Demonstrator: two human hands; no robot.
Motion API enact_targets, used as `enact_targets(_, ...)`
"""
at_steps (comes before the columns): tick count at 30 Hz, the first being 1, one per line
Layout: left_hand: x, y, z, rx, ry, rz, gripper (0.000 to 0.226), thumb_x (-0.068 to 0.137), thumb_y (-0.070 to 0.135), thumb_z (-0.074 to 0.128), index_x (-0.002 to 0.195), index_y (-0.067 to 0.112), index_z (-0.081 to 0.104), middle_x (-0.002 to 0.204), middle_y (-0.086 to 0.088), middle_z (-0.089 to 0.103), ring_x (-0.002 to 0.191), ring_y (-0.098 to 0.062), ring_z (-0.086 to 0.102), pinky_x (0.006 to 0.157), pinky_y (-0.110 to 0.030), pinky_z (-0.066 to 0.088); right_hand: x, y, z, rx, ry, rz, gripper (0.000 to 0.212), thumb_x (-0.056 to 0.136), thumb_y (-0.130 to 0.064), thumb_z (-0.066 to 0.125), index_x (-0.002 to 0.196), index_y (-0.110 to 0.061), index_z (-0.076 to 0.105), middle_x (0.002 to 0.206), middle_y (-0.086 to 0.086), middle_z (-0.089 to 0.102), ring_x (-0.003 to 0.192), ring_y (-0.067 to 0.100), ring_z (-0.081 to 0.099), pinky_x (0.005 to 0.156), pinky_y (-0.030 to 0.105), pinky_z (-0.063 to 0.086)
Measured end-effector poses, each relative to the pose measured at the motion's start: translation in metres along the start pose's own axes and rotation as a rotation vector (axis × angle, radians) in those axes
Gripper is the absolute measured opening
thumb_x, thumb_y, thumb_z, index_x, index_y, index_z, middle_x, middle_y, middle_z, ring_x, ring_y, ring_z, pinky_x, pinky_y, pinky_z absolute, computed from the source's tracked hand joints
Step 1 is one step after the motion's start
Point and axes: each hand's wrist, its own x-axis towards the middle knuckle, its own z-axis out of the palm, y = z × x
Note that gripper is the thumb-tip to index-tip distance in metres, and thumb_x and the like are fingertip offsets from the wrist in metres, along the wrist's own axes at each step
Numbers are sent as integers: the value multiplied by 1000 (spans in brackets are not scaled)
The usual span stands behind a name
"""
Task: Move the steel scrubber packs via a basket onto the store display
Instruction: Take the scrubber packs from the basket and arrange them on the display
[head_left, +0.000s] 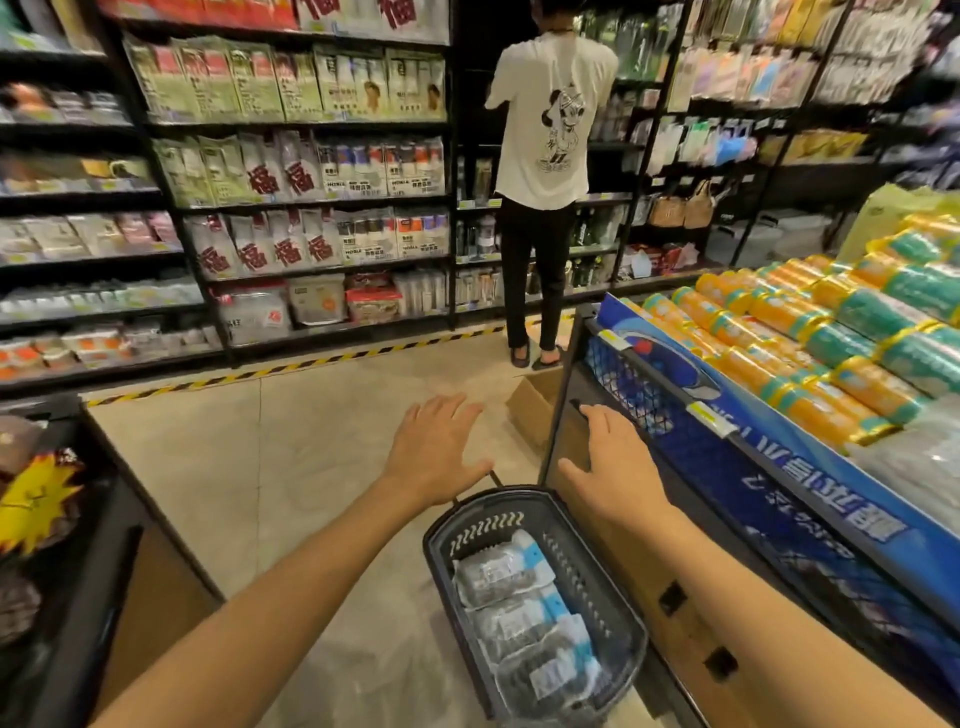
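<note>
A dark plastic basket (613, 613) stands on the floor below me, against the side of the display stand (779, 499). Several steel scrubber packs (511, 613) in clear wrap with blue-white labels lie inside it. My left hand (434, 449) hovers above the basket's far end with fingers spread, holding nothing. My right hand (613, 462) is stretched forward beside the display's dark corner edge, fingers extended, also holding nothing. More grey scrubber packs (919, 462) lie on the display's near right part.
Orange and green rolls (810, 332) fill the display top. A cardboard box (535, 405) sits on the floor ahead. A person in a white shirt (545, 171) stands at the far shelves. Stocked shelves (291, 208) line the aisle; a low dark stand (67, 545) is at left.
</note>
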Motion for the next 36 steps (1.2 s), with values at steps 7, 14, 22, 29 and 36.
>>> enact_targets(7, 21, -31, 23, -47, -30, 140, 67, 84, 51, 55, 142, 24, 34, 148, 0, 36, 135, -20, 32, 109, -35, 23, 10, -21, 33, -23, 5, 129, 68, 86, -40, 61, 140, -9, 35, 142, 9, 41, 131, 24, 37, 108, 32, 30)
enact_targets(14, 77, -26, 98, -100, -198, 272, 67, 85, 54, 53, 142, 25, 33, 148, 0, 35, 137, -21, 30, 110, -37, 25, 34, 17, 84, -11, -8, 325, 70, 86, -38, 63, 141, -5, 35, 140, 14, 43, 131, 29, 38, 108, 36, 32)
enact_targets(22, 162, -14, 181, -82, -395, 425, 71, 86, 55, 51, 146, 23, 28, 151, -3, 32, 138, -21, 29, 111, -37, 24, 66, 63, 157, 16, -52, 616, 67, 82, -32, 68, 135, 0, 42, 135, 19, 47, 124, 36, 44, 103, 43, 38)
enact_targets(29, 192, -4, 285, -101, -604, 558, 73, 84, 60, 42, 141, 14, 42, 145, -13, 41, 133, -32, 39, 108, -48, 34, 53, 101, 232, 8, -177, 874, 70, 85, -35, 66, 140, -3, 39, 145, 17, 39, 135, 35, 35, 112, 44, 28)
enact_targets(36, 210, -16, 461, 17, -676, 727, 77, 78, 56, 30, 133, 6, 51, 138, -16, 51, 126, -38, 48, 102, -48, 42, 5, 164, 389, 15, -345, 1110, 74, 89, -41, 57, 147, -7, 27, 151, 16, 30, 139, 35, 28, 114, 47, 25)
